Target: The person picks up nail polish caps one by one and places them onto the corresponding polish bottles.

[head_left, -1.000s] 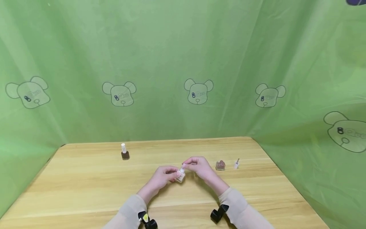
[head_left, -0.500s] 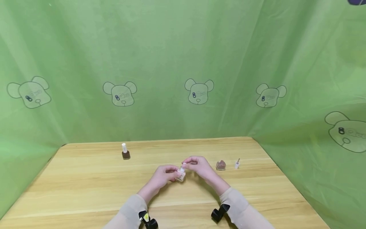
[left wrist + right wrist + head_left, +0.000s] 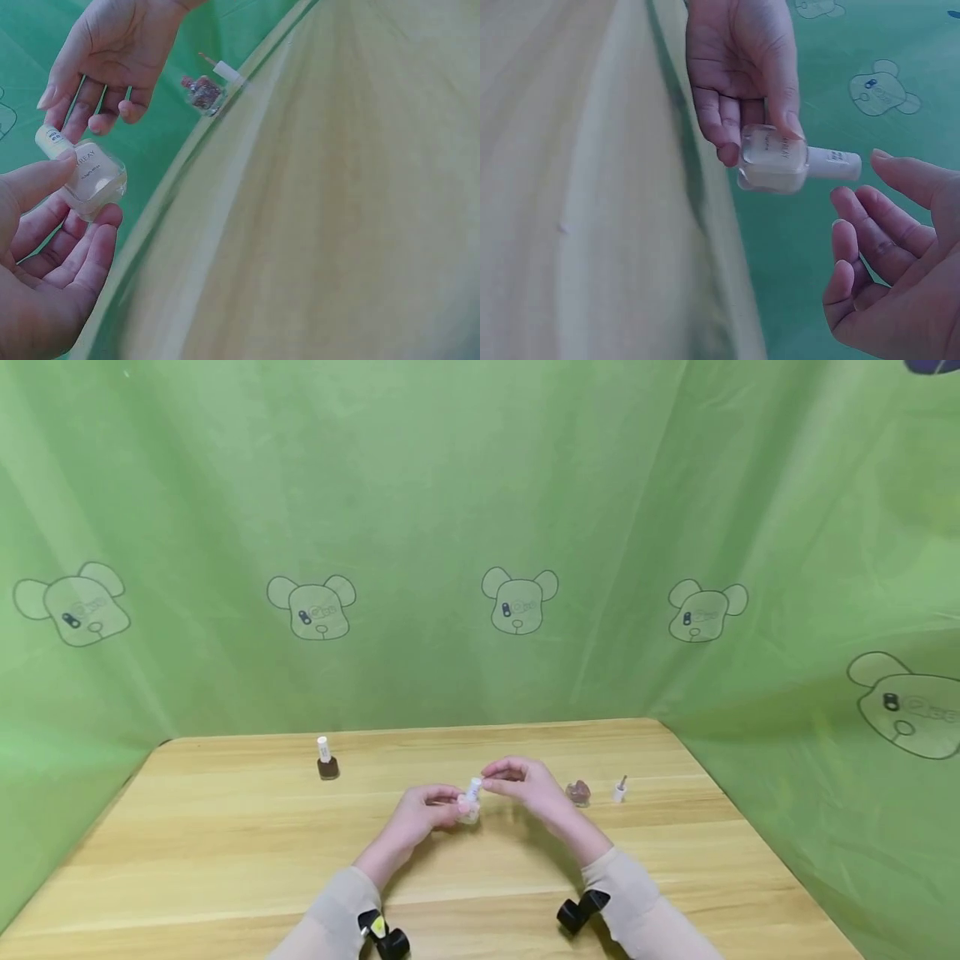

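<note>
Your pale bottle (image 3: 774,161) is now a bit nearer the far edge of the desk (image 3: 247,852), and your right hand (image 3: 529,787) is off its white cap (image 3: 834,163). That grip is apart, just beside it. Your left hand (image 3: 412,822) pinches the bottle between the left and right edges. Cap-turning seems paused.

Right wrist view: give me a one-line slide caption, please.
Left hand holding a pale nail polish bottle, right hand close to its white cap.
</note>
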Tool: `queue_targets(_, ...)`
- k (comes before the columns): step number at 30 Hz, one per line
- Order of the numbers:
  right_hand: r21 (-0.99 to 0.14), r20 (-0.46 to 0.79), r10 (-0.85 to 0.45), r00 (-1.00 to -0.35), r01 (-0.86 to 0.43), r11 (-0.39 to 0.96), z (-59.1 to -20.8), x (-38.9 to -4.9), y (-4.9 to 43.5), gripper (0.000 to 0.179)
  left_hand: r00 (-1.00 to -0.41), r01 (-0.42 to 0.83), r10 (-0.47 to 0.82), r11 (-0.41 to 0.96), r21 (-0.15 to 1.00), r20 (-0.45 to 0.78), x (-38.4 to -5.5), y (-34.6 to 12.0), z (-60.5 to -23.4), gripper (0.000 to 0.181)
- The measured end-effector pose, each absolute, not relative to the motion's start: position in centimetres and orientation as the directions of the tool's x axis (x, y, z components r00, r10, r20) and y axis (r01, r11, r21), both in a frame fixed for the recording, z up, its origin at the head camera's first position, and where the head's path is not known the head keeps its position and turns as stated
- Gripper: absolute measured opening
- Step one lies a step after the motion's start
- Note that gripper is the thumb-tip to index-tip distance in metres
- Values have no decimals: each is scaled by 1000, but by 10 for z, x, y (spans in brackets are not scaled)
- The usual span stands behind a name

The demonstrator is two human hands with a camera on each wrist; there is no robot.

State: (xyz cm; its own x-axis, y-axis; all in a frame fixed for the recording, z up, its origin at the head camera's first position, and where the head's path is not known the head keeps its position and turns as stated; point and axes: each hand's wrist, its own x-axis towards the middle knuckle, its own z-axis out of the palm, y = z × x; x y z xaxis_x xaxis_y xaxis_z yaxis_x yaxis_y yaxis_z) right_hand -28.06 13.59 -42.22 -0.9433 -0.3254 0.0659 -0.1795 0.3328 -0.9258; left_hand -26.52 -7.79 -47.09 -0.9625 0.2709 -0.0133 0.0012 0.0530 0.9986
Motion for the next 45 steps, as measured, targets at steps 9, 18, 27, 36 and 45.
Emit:
queue_targets(9, -899, 120, -294, -948, -230, 373, -400, -281, 154, 35, -981, 30, 195, 76, 997, 15, -273, -80, -465, 40)
queue_targets(18, -896, 175, -230, -957, -252, 367, -379, -282, 182, 36, -992, -4, 128, 60, 998, -12, -295, -83, -471, 42)
queue_targets(27, -907, 221, -180, -958, -270, 322, -362, -285, 212, 39, -998, 9, 69, 31, 999, 7, -317, -87, -477, 40)
queue_targets(36, -909, 270, -167, -948, -308, 279, -352, -289, 246, 35, -999, 24, 35, 53, 998, 22, -332, -89, -475, 37)
queue_targets(45, -910, 295, -146, -944, -324, 258, -352, -292, 284, 36, -999, 26, 20, 56, 998, 25, -342, -88, -478, 34)
